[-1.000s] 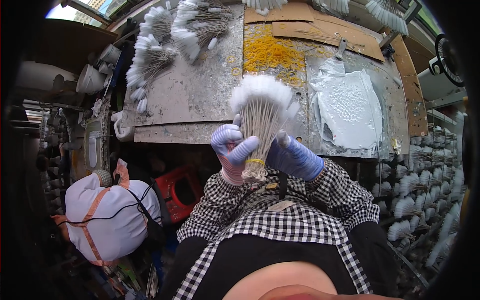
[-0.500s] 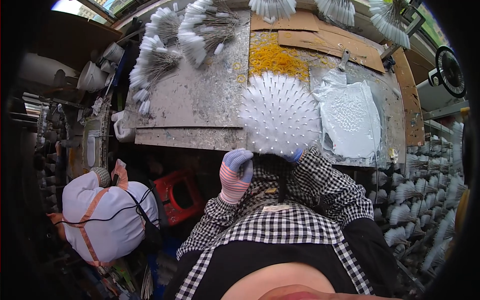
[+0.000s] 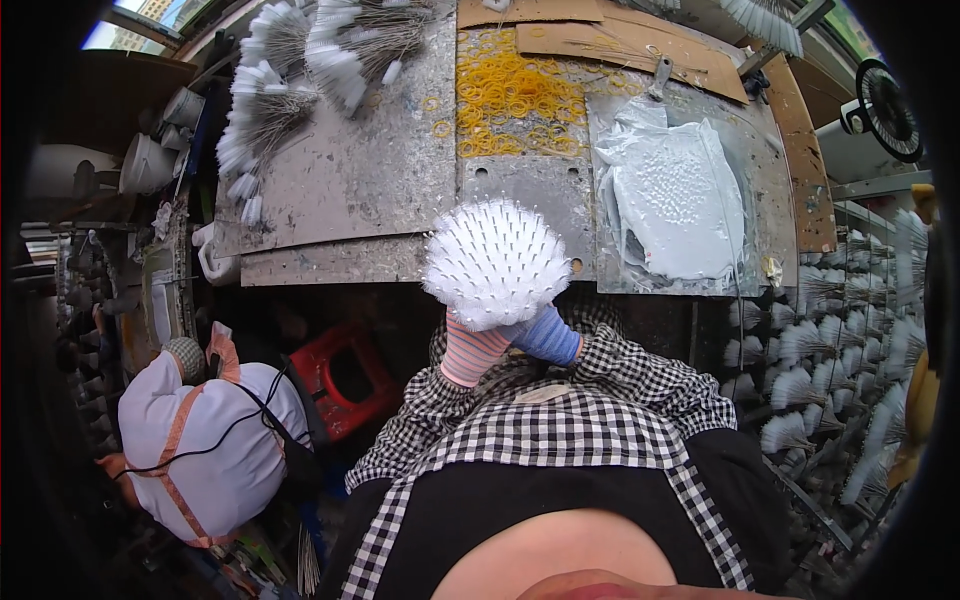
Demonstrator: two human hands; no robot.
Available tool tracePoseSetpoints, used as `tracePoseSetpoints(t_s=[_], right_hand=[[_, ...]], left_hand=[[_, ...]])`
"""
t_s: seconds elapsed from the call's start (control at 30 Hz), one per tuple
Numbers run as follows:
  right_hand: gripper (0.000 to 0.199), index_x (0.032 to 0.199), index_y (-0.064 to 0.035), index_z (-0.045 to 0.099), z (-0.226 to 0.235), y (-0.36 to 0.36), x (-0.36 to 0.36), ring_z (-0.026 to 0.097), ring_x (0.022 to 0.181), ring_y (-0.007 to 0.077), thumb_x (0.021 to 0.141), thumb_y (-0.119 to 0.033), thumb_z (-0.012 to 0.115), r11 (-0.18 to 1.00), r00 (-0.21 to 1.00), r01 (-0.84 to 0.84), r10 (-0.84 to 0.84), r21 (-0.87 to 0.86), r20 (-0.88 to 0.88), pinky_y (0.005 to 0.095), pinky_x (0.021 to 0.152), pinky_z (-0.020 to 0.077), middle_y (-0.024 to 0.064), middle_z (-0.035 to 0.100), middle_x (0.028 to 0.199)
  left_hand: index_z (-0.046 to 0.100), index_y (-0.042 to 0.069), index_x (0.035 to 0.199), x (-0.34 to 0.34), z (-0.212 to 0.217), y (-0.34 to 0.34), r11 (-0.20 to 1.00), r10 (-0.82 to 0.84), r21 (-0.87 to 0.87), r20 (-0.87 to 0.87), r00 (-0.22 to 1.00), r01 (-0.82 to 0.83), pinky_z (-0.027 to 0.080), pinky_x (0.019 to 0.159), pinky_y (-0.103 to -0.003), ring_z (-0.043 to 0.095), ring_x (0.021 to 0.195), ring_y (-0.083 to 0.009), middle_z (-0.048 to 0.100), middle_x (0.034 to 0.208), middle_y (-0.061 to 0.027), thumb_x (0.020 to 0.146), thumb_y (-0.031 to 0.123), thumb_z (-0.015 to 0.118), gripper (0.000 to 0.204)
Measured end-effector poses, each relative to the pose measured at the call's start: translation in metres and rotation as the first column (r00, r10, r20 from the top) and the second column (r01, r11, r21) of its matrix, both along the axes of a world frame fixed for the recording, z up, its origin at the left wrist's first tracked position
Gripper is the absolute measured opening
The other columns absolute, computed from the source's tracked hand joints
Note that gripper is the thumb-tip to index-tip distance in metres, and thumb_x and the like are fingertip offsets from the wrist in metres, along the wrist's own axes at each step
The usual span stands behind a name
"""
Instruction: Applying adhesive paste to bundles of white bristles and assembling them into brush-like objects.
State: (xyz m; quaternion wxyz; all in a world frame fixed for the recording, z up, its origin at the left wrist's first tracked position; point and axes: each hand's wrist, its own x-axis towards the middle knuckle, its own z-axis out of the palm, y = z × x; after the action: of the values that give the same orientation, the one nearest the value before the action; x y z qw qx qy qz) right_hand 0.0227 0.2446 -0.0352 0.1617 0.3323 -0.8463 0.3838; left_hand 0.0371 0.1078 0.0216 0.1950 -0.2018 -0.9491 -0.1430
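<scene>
A round bundle of white brush-like pieces [image 3: 497, 262], its domed top studded with thin white-tipped spikes, is held up in front of my body at the table's near edge. My left hand [image 3: 472, 352], in a pink-and-orange striped glove, and my right hand [image 3: 545, 335], in a blue glove, meet beneath it, closed around its underside. The bundle covers most of my fingers and the stems. To its right on the table, a slab of thick white paste [image 3: 680, 205] bears many small dents, with a scraper [image 3: 660, 78] at its far edge.
Yellow rubber bands [image 3: 520, 95] are heaped beyond the bundle. Several wire-stemmed white bundles [image 3: 340, 50] lie at the far left. Cardboard [image 3: 630, 50] covers the far edge. A red stool [image 3: 345, 375] and another person [image 3: 215, 440] are left; racks of white bundles [image 3: 810, 345] stand right.
The bundle has come off the table side, down and left toward my body, and its dome looks narrower. My left hand has moved from beside it to underneath, joining my right.
</scene>
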Motion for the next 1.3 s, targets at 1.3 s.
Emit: tracePoseSetpoints(t_s=[1.3], right_hand=[[0.060,0.133,-0.0028,0.059,0.067,0.024,-0.015,0.071,0.107,0.0244,0.085,-0.027,0.085,0.921,0.655,-0.042,0.319,-0.388,0.685,0.0350,0.093,0.0548,0.0106,0.073,0.117]], left_hand=[[0.044,0.024,0.155,-0.011,0.007,-0.017,0.994,0.069,0.092,-0.036,0.997,-0.065,0.024,0.125,-0.051,0.037,0.150,-0.0242,0.042,0.161,-0.0013,0.101,0.058,0.049,0.064]])
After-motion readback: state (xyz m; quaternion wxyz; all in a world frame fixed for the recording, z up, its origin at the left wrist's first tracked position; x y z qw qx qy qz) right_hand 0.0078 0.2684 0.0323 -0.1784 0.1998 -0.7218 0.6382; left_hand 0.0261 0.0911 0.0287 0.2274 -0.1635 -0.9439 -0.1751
